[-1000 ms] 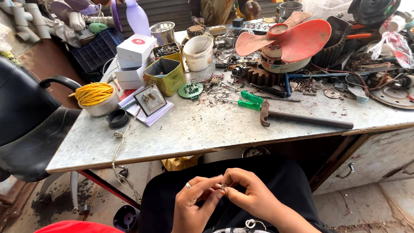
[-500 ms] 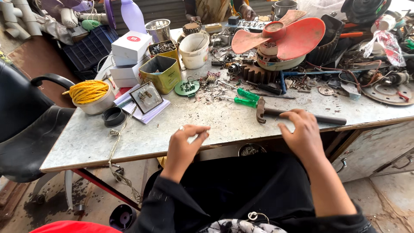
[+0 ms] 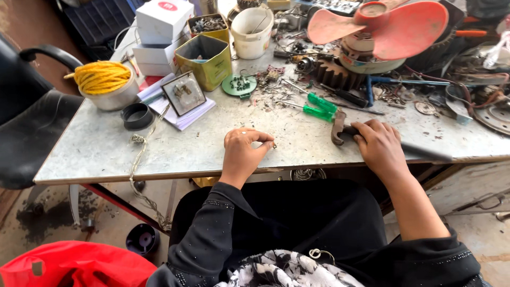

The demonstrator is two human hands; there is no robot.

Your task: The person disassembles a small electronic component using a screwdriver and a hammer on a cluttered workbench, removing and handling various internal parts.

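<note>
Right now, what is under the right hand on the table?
The right hand rests on a hammer; its rusty head and dark handle end show. The handle's middle is covered, so the grip cannot be judged.

I see a tiny brass-coloured metal piece (image 3: pixel 274 144) pinched at fingertip level, resting on the grey speckled tabletop (image 3: pixel 106 149), and a rusty-headed claw hammer (image 3: pixel 340 129) lying flat to its right, its dark handle running rightward along the table edge.

Tiny metal bit (image 3: pixel 274 144) at left hand (image 3: pixel 241 154) fingertips too small to ID; hammer (image 3: pixel 340 130) handle partly hidden under right hand (image 3: pixel 378 146); fan blade (image 3: pixel 393 26) cut by top edge.
</note>
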